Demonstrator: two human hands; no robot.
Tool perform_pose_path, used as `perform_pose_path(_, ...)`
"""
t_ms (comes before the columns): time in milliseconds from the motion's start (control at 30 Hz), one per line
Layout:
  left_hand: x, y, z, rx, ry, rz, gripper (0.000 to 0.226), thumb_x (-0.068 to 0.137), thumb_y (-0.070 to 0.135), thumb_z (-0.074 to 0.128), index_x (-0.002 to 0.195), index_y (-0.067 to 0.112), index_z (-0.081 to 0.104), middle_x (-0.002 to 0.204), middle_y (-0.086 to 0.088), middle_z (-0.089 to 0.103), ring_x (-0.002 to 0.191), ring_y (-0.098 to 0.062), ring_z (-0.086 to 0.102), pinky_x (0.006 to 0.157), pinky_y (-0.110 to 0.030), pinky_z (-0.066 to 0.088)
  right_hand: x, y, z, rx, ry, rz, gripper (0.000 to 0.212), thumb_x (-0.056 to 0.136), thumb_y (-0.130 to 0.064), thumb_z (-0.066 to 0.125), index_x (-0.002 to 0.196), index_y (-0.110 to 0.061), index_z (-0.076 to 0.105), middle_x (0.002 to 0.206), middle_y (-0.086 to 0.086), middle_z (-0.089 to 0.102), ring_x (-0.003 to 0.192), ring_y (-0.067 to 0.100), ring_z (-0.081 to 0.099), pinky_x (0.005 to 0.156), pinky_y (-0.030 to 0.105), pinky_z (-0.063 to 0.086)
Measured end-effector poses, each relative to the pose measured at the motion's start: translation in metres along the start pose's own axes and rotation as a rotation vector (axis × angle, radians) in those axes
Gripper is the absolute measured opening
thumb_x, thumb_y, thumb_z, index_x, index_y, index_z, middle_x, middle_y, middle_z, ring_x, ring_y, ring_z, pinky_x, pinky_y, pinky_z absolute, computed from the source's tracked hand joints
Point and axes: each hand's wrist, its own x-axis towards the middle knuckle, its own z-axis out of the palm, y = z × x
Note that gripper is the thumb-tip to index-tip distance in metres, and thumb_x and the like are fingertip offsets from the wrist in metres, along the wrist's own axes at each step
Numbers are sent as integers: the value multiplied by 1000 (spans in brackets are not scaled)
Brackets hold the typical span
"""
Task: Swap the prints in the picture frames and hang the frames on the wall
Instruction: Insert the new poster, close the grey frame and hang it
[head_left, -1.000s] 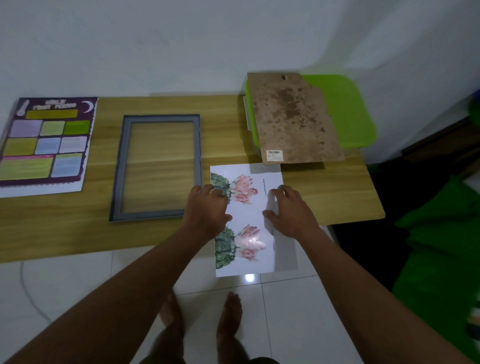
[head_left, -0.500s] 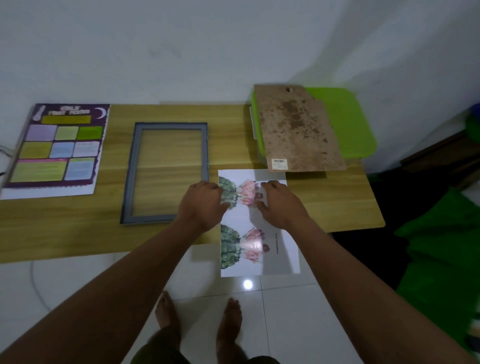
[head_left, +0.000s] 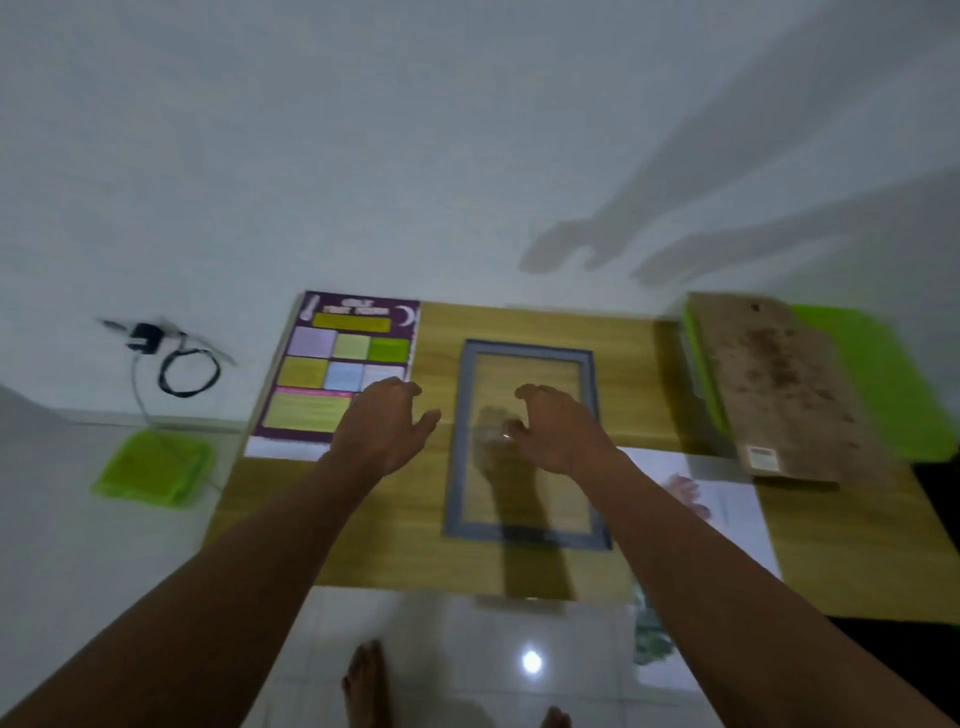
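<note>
A grey picture frame (head_left: 525, 351) with clear glass lies flat on the wooden table (head_left: 857, 545). My left hand (head_left: 387, 426) hovers just left of the frame, over the lower right corner of the purple chart print (head_left: 343, 358), with its fingers loosely curled and holding nothing. Over the frame's glass hangs my right hand (head_left: 558, 426), fingers loosely curled and empty. The flower print (head_left: 727, 512) lies to the right of the frame, partly under my right forearm and overhanging the table's front edge. The brown backing board (head_left: 774, 384) rests on a green lidded box (head_left: 883, 374).
A white wall rises behind the table. On the floor at the left lie a green lid (head_left: 153, 470) and a black charger with a coiled cable (head_left: 182, 364). My bare feet (head_left: 366, 686) stand on the white tiles by the table's front edge.
Both hands have left the flower print and moved left, the right to over the frame, the left to beside it. The view has swung left.
</note>
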Motion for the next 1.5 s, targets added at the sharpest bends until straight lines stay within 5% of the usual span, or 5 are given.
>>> perform_pose_path(467, 47, -176, -21, -91, -16, -161, 55, 78, 36, 77, 122, 7, 61, 120, -12, 65, 109, -31, 59, 90, -44, 52, 131, -143, 82, 100, 4, 195, 35, 91, -38, 59, 117, -15, 62, 115, 7, 58, 108, 28, 59, 87, 40, 54)
perform_pose_path(700, 51, -194, -5, -104, -22, -135, 58, 71, 33, 83, 119, 8, 61, 117, -9, 65, 105, -30, 59, 85, -46, 55, 144, -154, 107, 96, 75, 350, 45, 89, -39, 67, 123, -11, 56, 121, 10, 48, 116, 28, 49, 91, 44, 50)
perform_pose_path(1033, 58, -194, 0, -104, -12, -206, 60, 70, 35, 84, 120, 9, 59, 126, -8, 59, 114, -28, 53, 86, -41, 52, 152, -159, 114, 436, 177, 542, 56, 78, -30, 79, 120, -16, 45, 116, 10, 54, 109, 29, 56, 87, 46, 54)
perform_pose_path(1267, 58, -197, 0, -95, -15, -225, 59, 72, 36, 83, 120, 11, 60, 129, -7, 56, 118, -27, 50, 88, -40, 50, 156, -157, 113, 524, 224, 533, 21, 87, -22, 72, 104, -14, 64, 105, 5, 70, 89, 21, 64, 67, 30, 47)
perform_pose_path(1500, 59, -194, -2, -72, -42, -241, 58, 74, 38, 80, 122, 12, 59, 132, -7, 54, 121, -26, 47, 89, -41, 49, 153, -162, 112, 398, 283, 549, 24, 86, -27, 73, 99, -19, 53, 93, -2, 65, 83, 20, 62, 68, 35, 51)
